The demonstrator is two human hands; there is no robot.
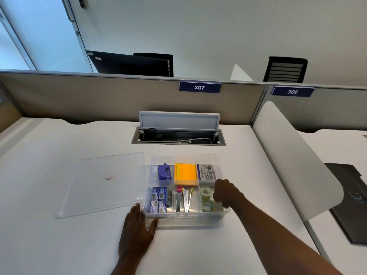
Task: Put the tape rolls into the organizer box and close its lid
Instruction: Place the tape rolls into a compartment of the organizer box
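My left hand (137, 229) lies flat on the white desk (59, 245), fingers spread and holding nothing, the thumb touching the near-left corner of the clear organizer box (184, 217). My right hand (223, 192) reaches into the box from 5 o'clock, over the near-right compartment. Its fingers are curled down and in toward the tape rolls (206, 197) there; whether they actually grip a roll I cannot tell, since the hand hides its own fingertips.

The clear tape rolls sit together in that near-right compartment, at 4 o'clock within the box, some partly hidden behind my wrist. The box has 6 compartments in 2 rows of 3. At 10 o'clock sits a purple hole punch (164, 171), at 12 o'clock an orange pad of sticky notes (186, 174), at 2 o'clock a printed packet (206, 171). At 8 o'clock are small staple boxes (157, 201), and at 6 o'clock 2 metal staple removers (184, 199) lie side by side.

The lid (103, 183) is off, lying flat on the desk just beside the box at 9 o'clock, its right edge touching or nearly touching the box wall. Beyond the box at 12 o'clock, a cable hatch (178, 130) in the desk stands open before a partition labelled 307 (199, 87).
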